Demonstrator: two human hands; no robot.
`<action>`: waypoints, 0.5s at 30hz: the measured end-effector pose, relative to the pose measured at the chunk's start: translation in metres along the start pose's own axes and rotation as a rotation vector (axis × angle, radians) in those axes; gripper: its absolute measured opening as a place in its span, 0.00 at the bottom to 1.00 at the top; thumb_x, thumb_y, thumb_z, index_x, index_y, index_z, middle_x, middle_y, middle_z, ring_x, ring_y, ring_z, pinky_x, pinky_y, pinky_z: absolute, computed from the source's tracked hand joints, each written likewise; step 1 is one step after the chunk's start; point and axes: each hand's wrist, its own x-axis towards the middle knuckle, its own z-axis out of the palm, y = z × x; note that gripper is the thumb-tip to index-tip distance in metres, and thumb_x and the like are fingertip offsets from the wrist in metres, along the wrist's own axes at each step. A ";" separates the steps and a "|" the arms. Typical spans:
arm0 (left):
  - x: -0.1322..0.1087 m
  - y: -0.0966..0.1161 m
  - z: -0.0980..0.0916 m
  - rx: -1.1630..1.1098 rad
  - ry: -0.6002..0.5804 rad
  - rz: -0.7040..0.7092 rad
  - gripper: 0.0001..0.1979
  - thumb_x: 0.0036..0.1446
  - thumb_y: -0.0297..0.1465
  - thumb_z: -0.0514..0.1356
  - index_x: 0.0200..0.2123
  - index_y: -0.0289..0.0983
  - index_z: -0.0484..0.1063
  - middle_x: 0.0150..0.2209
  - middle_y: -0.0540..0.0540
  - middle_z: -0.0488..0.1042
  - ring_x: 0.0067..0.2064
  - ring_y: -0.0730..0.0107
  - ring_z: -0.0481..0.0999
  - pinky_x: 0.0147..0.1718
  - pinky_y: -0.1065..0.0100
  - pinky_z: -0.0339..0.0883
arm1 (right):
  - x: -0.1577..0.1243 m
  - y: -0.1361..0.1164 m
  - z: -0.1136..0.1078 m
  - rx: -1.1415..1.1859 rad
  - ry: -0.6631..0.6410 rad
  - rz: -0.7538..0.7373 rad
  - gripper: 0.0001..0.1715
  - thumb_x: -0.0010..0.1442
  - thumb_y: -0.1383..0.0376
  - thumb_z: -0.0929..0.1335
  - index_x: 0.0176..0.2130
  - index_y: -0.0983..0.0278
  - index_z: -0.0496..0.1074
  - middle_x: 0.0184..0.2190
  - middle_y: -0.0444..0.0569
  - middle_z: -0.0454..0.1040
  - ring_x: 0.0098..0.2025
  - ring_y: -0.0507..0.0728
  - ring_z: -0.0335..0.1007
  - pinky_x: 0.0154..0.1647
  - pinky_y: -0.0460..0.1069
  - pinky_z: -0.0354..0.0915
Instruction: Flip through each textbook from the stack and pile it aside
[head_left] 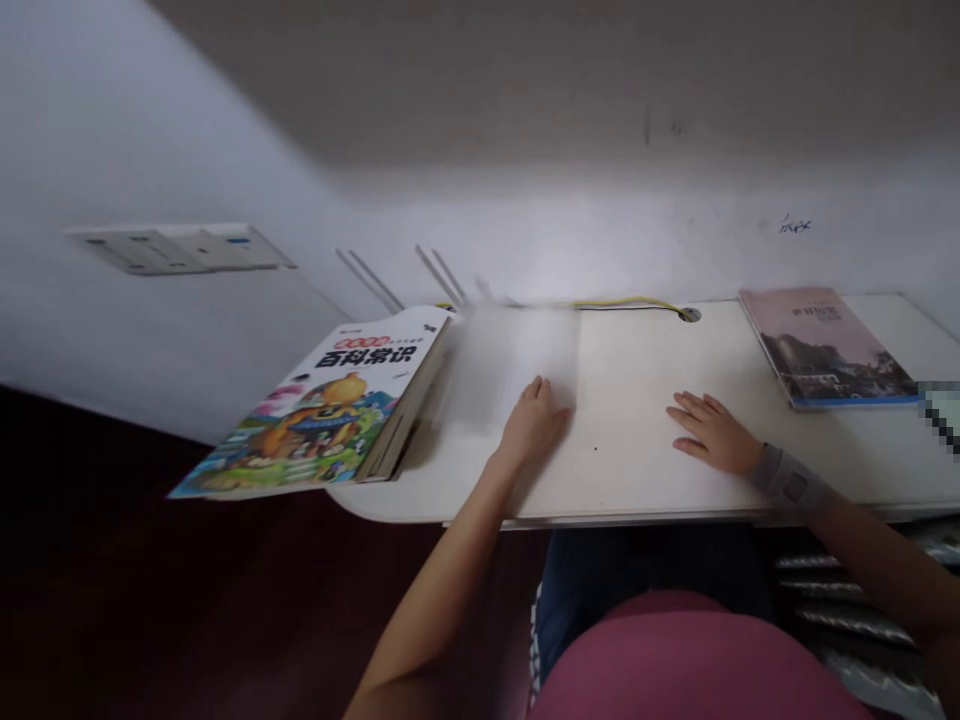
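Beneath both hands lies a white, round-cornered table [634,370]. Left of the left hand [534,418] is a thick book stack with a colourful illustrated cover [330,410]; beyond the right hand [709,430], to its right, lies a dusky-pink paperback with a blue edge [832,350]. The left hand, fingers together, is at a blurred, pale-grey rectangular panel [499,365]; whether it grips cannot be told. The right hand's fingers are spread, holding nothing. The step seems to be handling the panel; lifting it would call for a secure edge hold.

The left hand [534,415] is at the edge of a blurred pale sheet [491,365] over the white worktop [630,360]; the right hand [712,432] is outspread. A colourful-covered book [330,405] lies left, a pink-covered book [831,348] right.
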 end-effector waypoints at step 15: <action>-0.008 0.023 -0.006 -0.029 -0.011 -0.098 0.34 0.61 0.41 0.53 0.64 0.27 0.51 0.67 0.28 0.49 0.66 0.36 0.48 0.59 0.39 0.51 | -0.001 0.000 -0.002 -0.006 0.021 -0.031 0.30 0.66 0.53 0.58 0.61 0.67 0.62 0.63 0.62 0.59 0.65 0.65 0.53 0.62 0.63 0.53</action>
